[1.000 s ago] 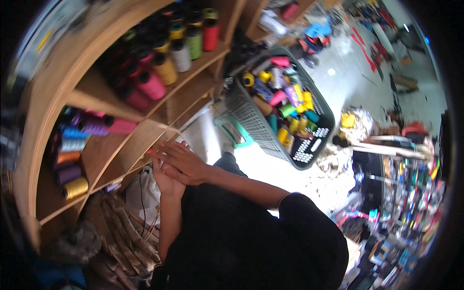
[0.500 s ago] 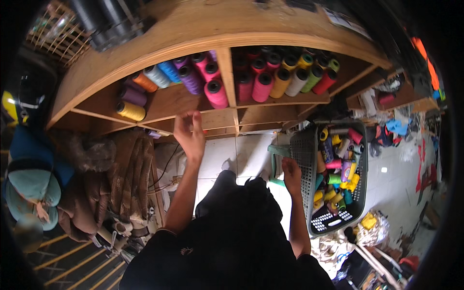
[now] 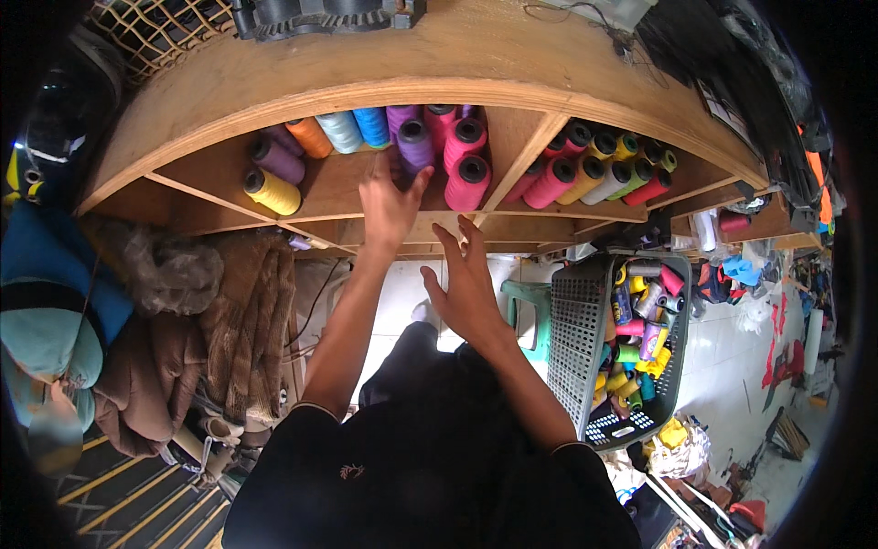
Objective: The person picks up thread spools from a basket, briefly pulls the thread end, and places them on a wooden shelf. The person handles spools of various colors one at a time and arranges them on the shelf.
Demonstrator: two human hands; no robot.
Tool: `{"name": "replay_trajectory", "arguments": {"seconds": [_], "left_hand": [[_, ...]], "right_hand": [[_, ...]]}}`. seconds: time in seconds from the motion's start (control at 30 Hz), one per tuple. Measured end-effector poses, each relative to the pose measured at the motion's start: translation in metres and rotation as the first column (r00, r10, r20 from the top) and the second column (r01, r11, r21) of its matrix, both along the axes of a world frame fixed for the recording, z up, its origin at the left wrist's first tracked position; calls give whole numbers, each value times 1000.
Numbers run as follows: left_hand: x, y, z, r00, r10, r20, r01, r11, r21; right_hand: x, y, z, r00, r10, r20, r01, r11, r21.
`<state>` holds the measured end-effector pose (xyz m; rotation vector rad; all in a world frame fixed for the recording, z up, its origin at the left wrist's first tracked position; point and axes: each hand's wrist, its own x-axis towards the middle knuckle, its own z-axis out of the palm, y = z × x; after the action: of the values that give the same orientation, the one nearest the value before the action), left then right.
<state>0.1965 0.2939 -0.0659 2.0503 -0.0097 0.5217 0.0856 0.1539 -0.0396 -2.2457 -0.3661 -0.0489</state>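
Note:
My left hand (image 3: 388, 206) reaches into the left compartment of the wooden shelf (image 3: 357, 188). Its fingers and thumb close about the lower end of a purple thread cone (image 3: 414, 146), which stands upright; part of the grip is hidden. Right of this cone are pink thread cones (image 3: 467, 183), and behind it a second purple one (image 3: 401, 116). Blue (image 3: 371, 126), pale blue (image 3: 340, 134) and orange (image 3: 309, 138) cones stand to the left. My right hand (image 3: 468, 288) hovers below the shelf's front edge, empty, fingers spread.
A yellow cone (image 3: 272, 191) lies at the compartment's left end. More cones (image 3: 592, 174) fill the right compartment. On the right stands a grey plastic basket (image 3: 576, 348) of mixed spools, beside a green stool (image 3: 535, 316). Brown fabric (image 3: 242, 329) hangs at left.
My left hand has moved forward into the shelf and onto the purple cone. My right hand has come from beside the basket to the middle. The view has shifted left.

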Motion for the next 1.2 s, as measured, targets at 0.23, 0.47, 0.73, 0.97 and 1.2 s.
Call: {"name": "replay_trajectory", "arguments": {"seconds": [0.23, 0.47, 0.73, 0.97, 1.2], "left_hand": [[1, 2, -3, 996, -70, 56, 69, 997, 21], [0, 9, -8, 992, -101, 77, 106, 993, -55], [-65, 0, -24, 968, 180, 172, -166, 982, -96], [-149, -51, -49, 712, -701, -29, -278, -244, -929], [-161, -143, -12, 329, -944, 23, -480, -188, -857]], "right_hand": [[7, 10, -8, 996, -67, 54, 69, 996, -50], [14, 19, -13, 987, -136, 88, 142, 987, -72], [7, 7, -18, 981, -150, 122, 150, 989, 3], [-53, -39, -47, 983, 46, 176, -80, 978, 193], [-106, -161, -77, 950, -237, -205, 227, 971, -73]]}}
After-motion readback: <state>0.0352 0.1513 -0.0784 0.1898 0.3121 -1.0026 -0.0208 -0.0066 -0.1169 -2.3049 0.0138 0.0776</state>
